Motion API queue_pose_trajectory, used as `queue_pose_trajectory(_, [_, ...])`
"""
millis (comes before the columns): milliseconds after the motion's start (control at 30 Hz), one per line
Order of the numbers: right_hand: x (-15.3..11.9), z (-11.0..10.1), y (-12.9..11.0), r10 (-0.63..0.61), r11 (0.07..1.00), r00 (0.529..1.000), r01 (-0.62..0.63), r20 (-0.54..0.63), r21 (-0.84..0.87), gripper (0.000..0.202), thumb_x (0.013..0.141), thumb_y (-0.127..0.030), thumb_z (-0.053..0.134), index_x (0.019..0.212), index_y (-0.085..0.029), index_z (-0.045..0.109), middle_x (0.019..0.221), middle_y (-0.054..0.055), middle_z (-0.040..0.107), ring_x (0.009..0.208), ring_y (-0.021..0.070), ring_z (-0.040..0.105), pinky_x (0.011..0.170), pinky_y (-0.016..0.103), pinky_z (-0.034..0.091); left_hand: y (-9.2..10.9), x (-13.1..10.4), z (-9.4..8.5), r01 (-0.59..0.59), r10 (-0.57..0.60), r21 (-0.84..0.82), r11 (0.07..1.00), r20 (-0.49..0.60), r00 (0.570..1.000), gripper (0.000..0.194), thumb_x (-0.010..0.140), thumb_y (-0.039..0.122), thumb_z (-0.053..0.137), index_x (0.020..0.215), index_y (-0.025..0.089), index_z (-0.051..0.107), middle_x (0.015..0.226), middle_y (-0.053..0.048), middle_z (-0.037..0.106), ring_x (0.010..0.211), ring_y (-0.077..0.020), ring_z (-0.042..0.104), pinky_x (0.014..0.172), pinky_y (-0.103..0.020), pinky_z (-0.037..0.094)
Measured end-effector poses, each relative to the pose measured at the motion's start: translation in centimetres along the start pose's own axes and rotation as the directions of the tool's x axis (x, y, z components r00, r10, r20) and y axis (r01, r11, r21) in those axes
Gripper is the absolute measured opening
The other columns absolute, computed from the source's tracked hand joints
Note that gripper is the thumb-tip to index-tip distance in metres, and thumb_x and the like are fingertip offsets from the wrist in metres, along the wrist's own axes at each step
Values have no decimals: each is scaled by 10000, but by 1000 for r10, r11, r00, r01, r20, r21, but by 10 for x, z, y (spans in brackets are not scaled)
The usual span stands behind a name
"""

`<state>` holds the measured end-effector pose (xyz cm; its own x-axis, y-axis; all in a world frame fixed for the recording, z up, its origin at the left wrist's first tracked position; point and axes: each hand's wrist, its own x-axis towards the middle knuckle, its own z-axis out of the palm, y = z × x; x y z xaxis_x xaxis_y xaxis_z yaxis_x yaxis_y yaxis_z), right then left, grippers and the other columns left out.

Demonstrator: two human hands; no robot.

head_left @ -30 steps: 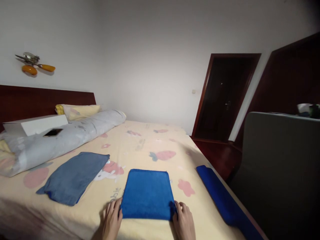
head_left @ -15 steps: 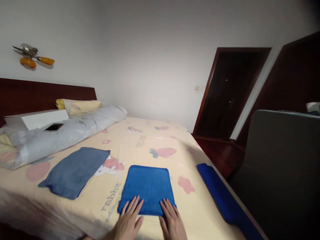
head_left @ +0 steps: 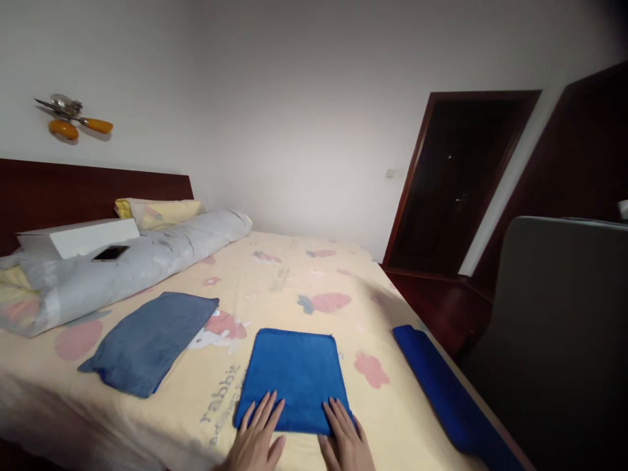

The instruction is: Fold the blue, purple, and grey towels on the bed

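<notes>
At the far left, a white box [head_left: 101,239] and a dark phone [head_left: 110,253] rest on a long grey bedding roll [head_left: 171,252]. Nearer, still on the left, a grey-blue cloth [head_left: 150,343] lies on the bed [head_left: 275,307], its near-left corner bunched up. To its right, the left hand [head_left: 256,441] is laid flat, palm down, fingers slightly spread over the near-left part of a square blue cloth [head_left: 297,376]. This cloth lies smooth at the near middle of the bed. The right hand [head_left: 346,438] rests flat on its near-right part, fingers stretched out and closer together; neither hand grips anything. Farther right, a long, narrow deep-blue cloth [head_left: 446,392] runs along the bed's right edge.
</notes>
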<state>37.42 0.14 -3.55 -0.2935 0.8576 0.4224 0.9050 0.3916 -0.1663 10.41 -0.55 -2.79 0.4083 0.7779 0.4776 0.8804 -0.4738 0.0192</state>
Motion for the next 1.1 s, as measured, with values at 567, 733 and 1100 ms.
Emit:
queue_pose_trajectory(567, [-1, 1, 3, -7, 999, 1000, 8, -16, 41, 501, 922, -447, 473, 1385, -255, 490, 1407, 43, 507, 1278, 285, 508, 979, 452, 519, -1, 0, 0, -30, 30, 7, 1000, -9, 999, 693, 927, 335, 485, 1531, 308, 147, 1516, 10, 394, 1322, -192, 474, 1023, -333, 425])
queue_pose_trajectory(733, [-2, 8, 6, -53, 998, 993, 55, -110, 21, 503, 908, -420, 506, 1386, -265, 489, 1387, 40, 537, 1251, 284, 538, 945, 436, 533, 1, 0, 1, -30, 32, 44, 999, -38, 999, 687, 928, 346, 479, 1530, 305, 151, 1506, 7, 408, 1310, -186, 487, 1008, -326, 430])
queue_pose_trajectory(1100, [-2, 2, -2, -67, 998, 985, 65, -160, -20, 496, 910, -404, 508, 1372, -224, 504, 1386, 42, 544, 1251, 270, 544, 940, 423, 521, 3, -1, 3, -12, 19, 72, 997, -92, 996, 643, 941, 332, 457, 1523, 308, 184, 1485, 13, 452, 1306, -173, 490, 1017, -315, 421])
